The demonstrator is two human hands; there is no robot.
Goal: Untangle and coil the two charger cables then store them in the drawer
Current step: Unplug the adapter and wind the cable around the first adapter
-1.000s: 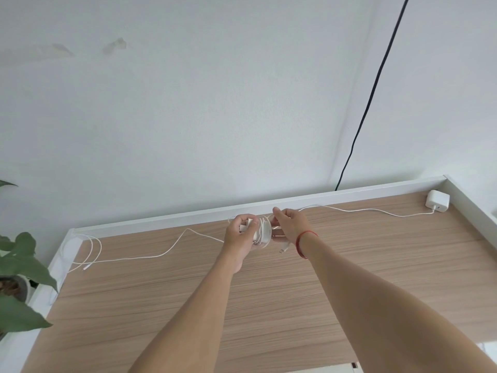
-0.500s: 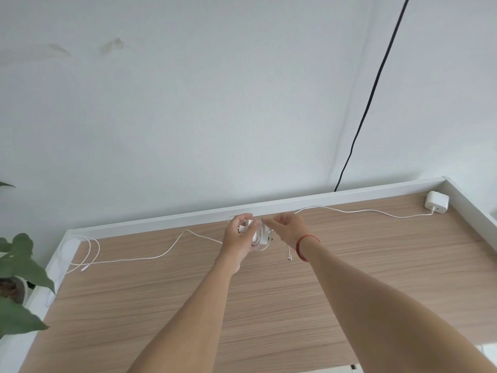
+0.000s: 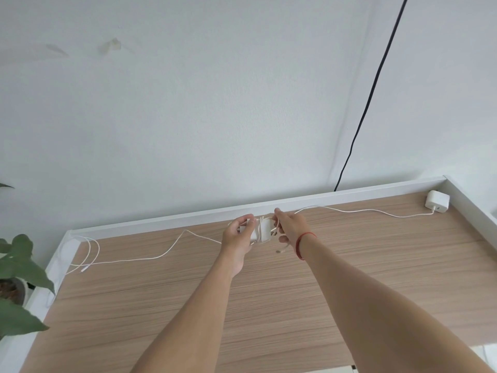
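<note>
My left hand grips a white charger block with white cable wound around it, held just above the wooden desk near its back rail. My right hand pinches the cable strands at the block's right side; a short end with a plug dangles below it. A second white charger block lies in the far right corner, its cable running left toward my hands. Another white cable stretch trails left to loose loops at the desk's left corner. No drawer is in view.
A white raised rail borders the desk's back and sides. A black cord hangs down the white wall behind the rail. A potted green plant stands off the desk's left edge.
My right hand has shifted slightly along the wound block, working the strands. The dangling plug end has swung a little. The cables on the desk lie as before.
</note>
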